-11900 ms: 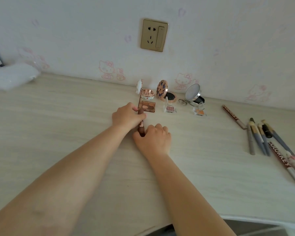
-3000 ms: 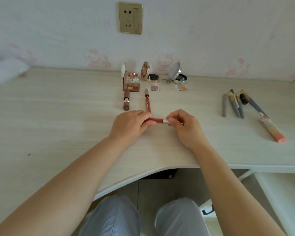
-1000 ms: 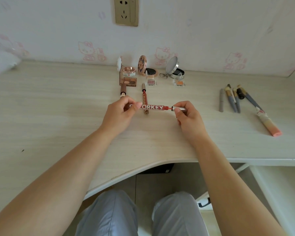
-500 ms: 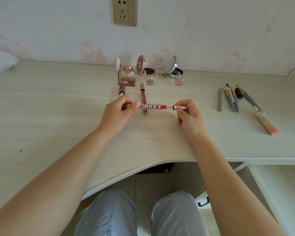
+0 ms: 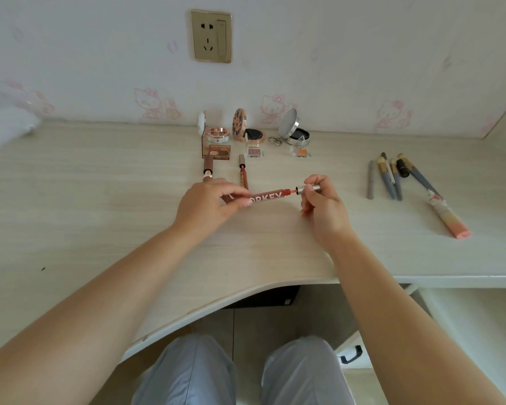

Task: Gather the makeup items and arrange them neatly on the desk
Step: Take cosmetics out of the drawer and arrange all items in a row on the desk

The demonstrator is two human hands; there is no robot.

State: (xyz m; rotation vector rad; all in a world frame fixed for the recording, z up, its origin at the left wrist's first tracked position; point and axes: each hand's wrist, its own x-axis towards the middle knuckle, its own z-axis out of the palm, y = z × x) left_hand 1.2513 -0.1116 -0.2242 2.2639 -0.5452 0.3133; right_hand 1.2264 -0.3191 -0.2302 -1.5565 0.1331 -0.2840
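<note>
Lip-pencil tube (image 5: pixel 268 195), red with white lettering, held level just above the tabletop (image 5: pixel 100 200) between both hands: left hand (image 5: pixel 208 204) with fingers (image 5: pixel 240 201) pinched round the tube's left part, right hand (image 5: pixel 323 204) with fingers (image 5: pixel 310 182) clamped on the silver cap (image 5: pixel 308 188), which stands slightly off the tube so that a short red neck shows between them. Behind the left hand, a second red pencil (image 5: pixel 242 173) and a brown lipstick (image 5: pixel 208 168) lie side by side, pointing toward the wall. Beyond these, open compacts (image 5: pixel 247 128) and small eyeshadow pans (image 5: pixel 254 152) in a row at the wall. Well to the right, a cluster of grey pencils and brushes (image 5: pixel 392 178) and a pink tube (image 5: pixel 450 219).
</note>
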